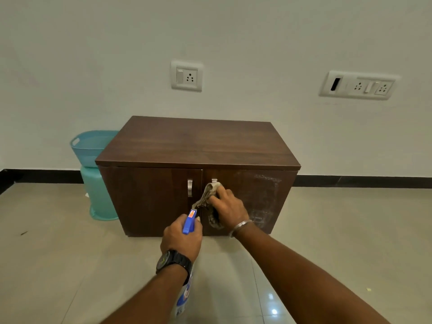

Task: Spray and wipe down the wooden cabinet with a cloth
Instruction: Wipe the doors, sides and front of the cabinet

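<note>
The wooden cabinet [198, 160] stands on the floor against the wall. The right hand [228, 204] presses a bunched cloth [209, 202] against its right door, beside the handle. The left hand [181, 235] is wrapped around a spray bottle [189, 222], nozzle toward the doors.

Black wristwatch [174, 261], silver bangle [240, 226]

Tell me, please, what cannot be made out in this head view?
- Spray bottle: label blurred, body mostly behind the left hand.
- Right door handle: mostly covered by the cloth in the right hand.
- Blue basket: partly behind the cabinet.
</note>
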